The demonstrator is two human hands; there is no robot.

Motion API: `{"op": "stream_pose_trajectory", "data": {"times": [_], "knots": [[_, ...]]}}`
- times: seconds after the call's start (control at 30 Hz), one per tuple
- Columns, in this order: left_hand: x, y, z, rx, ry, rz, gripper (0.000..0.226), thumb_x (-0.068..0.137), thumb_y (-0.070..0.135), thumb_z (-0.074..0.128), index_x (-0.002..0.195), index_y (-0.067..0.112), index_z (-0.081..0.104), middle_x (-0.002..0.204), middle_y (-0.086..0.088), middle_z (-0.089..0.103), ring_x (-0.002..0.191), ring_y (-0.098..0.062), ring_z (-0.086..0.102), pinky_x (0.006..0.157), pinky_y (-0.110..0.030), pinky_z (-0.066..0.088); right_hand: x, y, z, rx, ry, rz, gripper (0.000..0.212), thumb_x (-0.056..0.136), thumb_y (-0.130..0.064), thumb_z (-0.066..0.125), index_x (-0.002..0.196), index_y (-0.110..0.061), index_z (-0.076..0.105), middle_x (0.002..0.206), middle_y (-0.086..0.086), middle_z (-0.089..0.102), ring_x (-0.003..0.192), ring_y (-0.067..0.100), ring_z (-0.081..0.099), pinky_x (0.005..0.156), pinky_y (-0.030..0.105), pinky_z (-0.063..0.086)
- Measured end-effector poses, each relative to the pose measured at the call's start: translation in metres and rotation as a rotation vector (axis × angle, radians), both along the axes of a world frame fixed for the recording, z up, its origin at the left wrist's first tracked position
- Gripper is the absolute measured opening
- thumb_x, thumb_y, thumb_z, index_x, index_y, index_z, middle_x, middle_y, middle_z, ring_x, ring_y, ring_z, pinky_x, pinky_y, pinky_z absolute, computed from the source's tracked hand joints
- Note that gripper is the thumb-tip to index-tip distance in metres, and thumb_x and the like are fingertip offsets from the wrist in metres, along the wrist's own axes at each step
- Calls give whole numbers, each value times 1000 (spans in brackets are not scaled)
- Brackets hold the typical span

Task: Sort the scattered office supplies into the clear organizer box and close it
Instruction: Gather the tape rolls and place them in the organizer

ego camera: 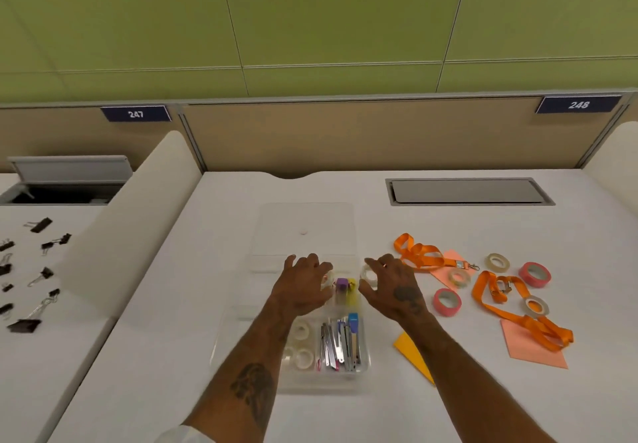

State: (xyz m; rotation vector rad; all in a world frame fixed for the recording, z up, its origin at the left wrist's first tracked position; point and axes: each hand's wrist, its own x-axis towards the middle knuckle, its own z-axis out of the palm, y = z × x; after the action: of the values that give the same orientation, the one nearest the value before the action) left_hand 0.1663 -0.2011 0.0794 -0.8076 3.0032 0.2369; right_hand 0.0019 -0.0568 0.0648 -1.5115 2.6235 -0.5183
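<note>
The clear organizer box (364, 363) lies open in the middle of the white desk, its clear lid (303, 221) flat behind it. Clear tape rolls (301, 356) fill its near left compartment, and box cutters (340, 344) the near right. A purple and a yellow item (345, 285) stand in a far compartment. My left hand (300, 287) hovers over the far left part with a clear tape roll at its fingertips. My right hand (390, 287) holds a clear tape roll (367, 274) at the box's far right edge.
To the right lie orange lanyards (518, 304), pink tape rolls (447, 302), white tape rolls (497, 262), pink paper sheets (531, 349) and a yellow sheet (412, 353). Black binder clips (38, 270) lie on the desk to the left, beyond a white divider (131, 218).
</note>
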Motion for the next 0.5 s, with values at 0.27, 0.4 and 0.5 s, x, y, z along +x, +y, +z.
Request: {"op": "stream_pose_trajectory", "data": {"times": [0.27,0.4,0.5], "knots": [[74,2,-5,52,-50,-25,53,89,47,49,138,27,46,129,-4,49,114,-23,54,111,-41,24,70,-7,4,-8,12,47,53,84,-44,58,130,-18,58,115,9,60,106,29,56,92,39,40],[96,8,-8,48,-30,-68,53,88,46,52,137,25,50,125,-4,53,102,-25,60,97,-36,39,93,-6,5,-10,10,47,54,83,-46,57,129,-19,57,113,9,60,103,29,56,92,40,41],[107,11,-9,43,-31,-87,52,89,46,52,137,26,50,124,-3,52,101,-24,60,93,-34,41,105,-5,5,10,19,54,56,84,-48,54,132,-19,55,119,9,58,107,28,55,95,39,41]]}}
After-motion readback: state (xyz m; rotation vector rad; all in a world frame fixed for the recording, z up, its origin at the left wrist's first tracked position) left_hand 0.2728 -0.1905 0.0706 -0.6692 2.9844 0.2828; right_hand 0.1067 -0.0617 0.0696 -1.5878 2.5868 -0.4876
